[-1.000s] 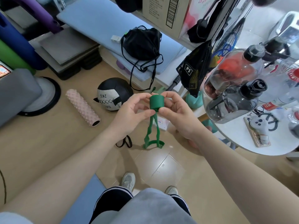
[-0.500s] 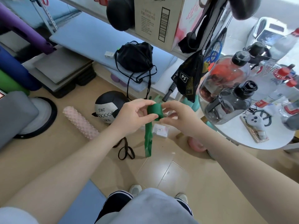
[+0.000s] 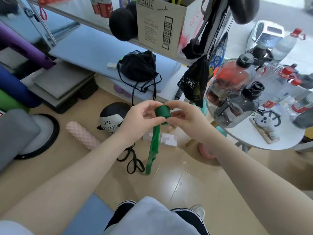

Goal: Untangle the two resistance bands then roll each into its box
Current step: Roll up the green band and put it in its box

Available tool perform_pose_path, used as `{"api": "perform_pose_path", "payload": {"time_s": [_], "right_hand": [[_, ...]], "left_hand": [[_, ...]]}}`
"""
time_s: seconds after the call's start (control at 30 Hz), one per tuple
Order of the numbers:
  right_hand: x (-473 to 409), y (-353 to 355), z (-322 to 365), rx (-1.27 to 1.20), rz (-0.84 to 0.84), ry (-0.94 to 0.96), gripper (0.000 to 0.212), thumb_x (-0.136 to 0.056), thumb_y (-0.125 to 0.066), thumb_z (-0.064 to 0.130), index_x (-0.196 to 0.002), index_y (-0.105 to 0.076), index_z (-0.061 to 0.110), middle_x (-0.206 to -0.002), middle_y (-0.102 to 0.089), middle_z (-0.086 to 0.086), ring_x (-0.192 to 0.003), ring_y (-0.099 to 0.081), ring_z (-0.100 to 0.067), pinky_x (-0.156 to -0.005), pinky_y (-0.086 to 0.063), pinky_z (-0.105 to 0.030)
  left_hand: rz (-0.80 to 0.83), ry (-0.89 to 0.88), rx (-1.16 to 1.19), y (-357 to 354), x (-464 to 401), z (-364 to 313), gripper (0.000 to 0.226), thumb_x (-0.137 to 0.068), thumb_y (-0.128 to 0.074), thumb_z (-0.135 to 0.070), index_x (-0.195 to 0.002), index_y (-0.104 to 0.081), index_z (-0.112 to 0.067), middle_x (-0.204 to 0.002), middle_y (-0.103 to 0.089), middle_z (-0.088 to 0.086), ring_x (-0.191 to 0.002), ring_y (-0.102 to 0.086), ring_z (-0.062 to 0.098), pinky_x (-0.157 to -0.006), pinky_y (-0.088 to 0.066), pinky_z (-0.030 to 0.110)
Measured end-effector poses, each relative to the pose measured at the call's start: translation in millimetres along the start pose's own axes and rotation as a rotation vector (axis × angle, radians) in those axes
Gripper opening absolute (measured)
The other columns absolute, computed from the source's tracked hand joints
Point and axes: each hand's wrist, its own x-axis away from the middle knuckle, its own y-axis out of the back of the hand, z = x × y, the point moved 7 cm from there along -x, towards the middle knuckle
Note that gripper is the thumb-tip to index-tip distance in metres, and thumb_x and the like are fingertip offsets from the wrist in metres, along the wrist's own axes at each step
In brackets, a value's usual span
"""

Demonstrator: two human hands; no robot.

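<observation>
A green resistance band (image 3: 163, 113) is partly wound into a tight roll held in the air between both hands. My left hand (image 3: 140, 116) pinches the roll from the left, and my right hand (image 3: 183, 116) pinches it from the right. The band's loose tail (image 3: 153, 150) hangs twisted below the roll, down toward the floor. A black resistance band (image 3: 133, 160) lies in loops on the floor, under my left forearm. Two small white boxes (image 3: 169, 139) stand on the floor behind the hanging tail; the left one is mostly hidden.
A round white table (image 3: 254, 133) with bottles stands at the right. A 2 kg medicine ball (image 3: 110, 119), a pink foam roller (image 3: 83, 134) and a balance dome (image 3: 42, 133) lie on the floor at the left. Shelving with a black bag (image 3: 137, 68) is behind. A blue mat (image 3: 88, 216) lies by my feet.
The roll has grown and the hanging tail has shortened as both hands keep winding. The view has tilted upward, showing more of the shelf.
</observation>
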Motion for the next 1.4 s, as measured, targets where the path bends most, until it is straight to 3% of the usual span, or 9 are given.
{"api": "perform_pose_path", "payload": {"time_s": [0.1,0.33,0.5,0.7,0.8,0.93,1.1,1.23,1.4], "right_hand": [[9,0,-3,-0.253,-0.037,-0.017,0.034,-0.081,-0.061,0.004,-0.101,-0.063,0.033,-0.098,-0.068,0.005,-0.09,-0.064,-0.019,-0.085,-0.051,-0.042],[15,-3,-13,-0.578,-0.105,-0.018,0.032,-0.082,-0.06,0.007,-0.114,-0.06,0.009,-0.108,-0.062,-0.017,-0.096,-0.055,-0.03,-0.093,-0.039,-0.061],[14,-5,-10,-0.75,-0.103,0.004,0.037,-0.083,-0.056,0.007,-0.12,-0.055,0.002,-0.11,-0.061,-0.013,-0.1,-0.058,-0.028,-0.097,-0.046,-0.047],[9,-12,-7,-0.908,-0.06,0.032,0.039,-0.085,-0.05,-0.001,-0.124,-0.048,-0.003,-0.112,-0.055,-0.017,-0.096,-0.059,-0.024,-0.081,-0.053,-0.031],[8,-12,-19,-0.868,-0.08,-0.021,0.042,-0.084,-0.052,-0.003,-0.126,-0.047,-0.002,-0.111,-0.058,-0.013,-0.095,-0.061,-0.023,-0.083,-0.053,-0.031],[9,5,-42,-0.553,-0.14,-0.116,0.042,-0.075,-0.066,0.013,-0.115,-0.059,0.024,-0.127,-0.055,-0.005,-0.103,-0.058,-0.018,-0.09,-0.05,-0.034],[21,-33,-88,-0.286,0.121,-0.288,0.076,-0.077,-0.072,0.022,-0.14,-0.032,0.034,-0.141,-0.042,0.015,-0.131,-0.037,-0.001,-0.113,-0.025,-0.034],[14,-64,-116,-0.285,0.057,-0.386,0.052,-0.079,-0.071,0.016,-0.121,-0.046,0.035,-0.115,-0.054,0.022,-0.114,-0.05,-0.004,-0.107,-0.038,-0.036],[2,-70,-149,-0.128,-0.099,-0.429,0.015,-0.09,-0.055,0.013,-0.102,-0.054,0.022,-0.102,-0.065,0.0,-0.097,-0.061,-0.023,-0.091,-0.049,-0.042]], "left_hand": [[0.006,-0.015,0.087,-3,2,-4,0.036,-0.078,-0.069,-0.003,-0.104,-0.064,-0.028,-0.086,-0.06,-0.003,-0.072,-0.053,0.004,-0.077,-0.05,0.022],[0.03,-0.028,0.167,-3,2,-16,0.038,-0.078,-0.068,0.0,-0.104,-0.058,-0.027,-0.092,-0.063,-0.01,-0.072,-0.055,0.001,-0.068,-0.051,0.02],[0.007,-0.039,0.322,-10,12,-9,0.041,-0.077,-0.063,0.01,-0.104,-0.051,-0.019,-0.095,-0.065,-0.004,-0.081,-0.058,0.007,-0.073,-0.05,0.02],[-0.089,-0.121,0.348,-14,9,-14,0.044,-0.075,-0.065,0.012,-0.099,-0.048,-0.02,-0.093,-0.061,0.0,-0.084,-0.058,0.007,-0.077,-0.052,0.028],[-0.177,-0.132,0.233,-12,5,-9,0.039,-0.073,-0.071,0.001,-0.096,-0.054,-0.026,-0.093,-0.061,-0.002,-0.084,-0.057,0.006,-0.082,-0.053,0.037],[-0.152,-0.127,0.102,-14,-1,-7,0.037,-0.075,-0.072,0.0,-0.095,-0.058,-0.028,-0.085,-0.056,0.005,-0.076,-0.053,0.003,-0.078,-0.053,0.032],[-0.134,-0.106,0.21,-20,-11,-20,0.035,-0.076,-0.069,0.004,-0.094,-0.059,-0.024,-0.083,-0.056,0.003,-0.072,-0.052,0.0,-0.073,-0.05,0.02],[-0.11,-0.079,0.303,-20,-18,-23,0.034,-0.075,-0.067,0.008,-0.094,-0.059,-0.019,-0.088,-0.061,0.003,-0.08,-0.056,0.007,-0.076,-0.05,0.019],[-0.15,-0.063,0.36,-24,-23,-11,0.034,-0.074,-0.067,0.01,-0.093,-0.06,-0.017,-0.089,-0.065,-0.001,-0.082,-0.059,0.007,-0.078,-0.05,0.02]]}}
